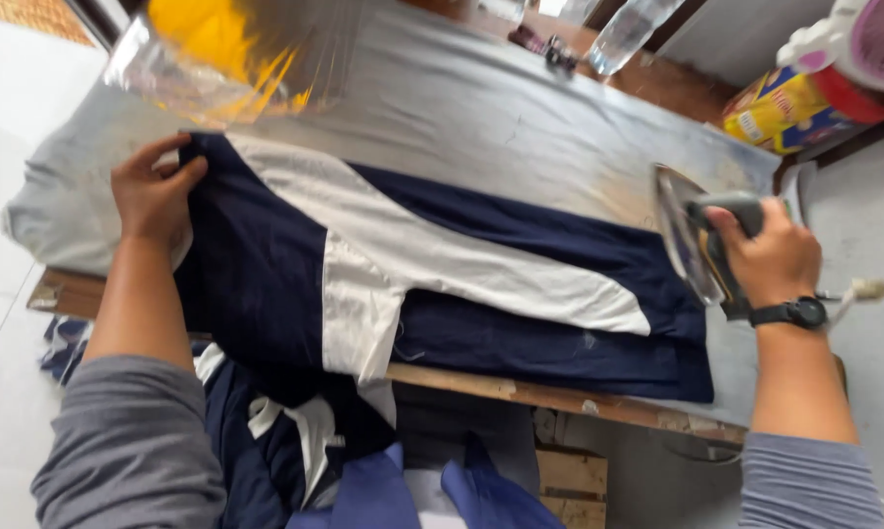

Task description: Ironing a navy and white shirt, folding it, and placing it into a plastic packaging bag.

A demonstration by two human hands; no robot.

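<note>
Now the left hand [153,191] pinches the soft blue-and-white cloth [363,264] by its edge on the grey table [520,108] — the right hand [770,260] grips the heavy iron [701,240], tipped up beside it.

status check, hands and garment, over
Left hand gripping navy-and-white garment edge. Right hand holding iron upright, off the cloth. Garment path clear.

The left hand [153,191] pinches the edge of a navy-and-white garment [383,269] spread on the grey padded table [501,108], while the right hand [770,257] grips an iron [701,240] (tilted, soleplate showing).
</note>
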